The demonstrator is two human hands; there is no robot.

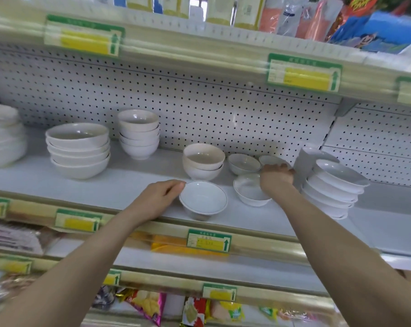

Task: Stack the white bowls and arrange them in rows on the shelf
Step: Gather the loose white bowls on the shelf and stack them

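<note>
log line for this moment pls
left hand: holds front bowl at rim | right hand: on rear small bowl, grip unclear

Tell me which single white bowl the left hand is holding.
The shallow white ceramic bowl at the front edge of the shelf, its left rim gripped by the left hand. The other single bowls sit farther right and back.

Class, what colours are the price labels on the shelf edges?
The price labels are green and yellow; head view.

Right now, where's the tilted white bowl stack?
Head view, right side of the shelf: the tilted stack of shallow white bowls leans just right of the right hand.
</note>
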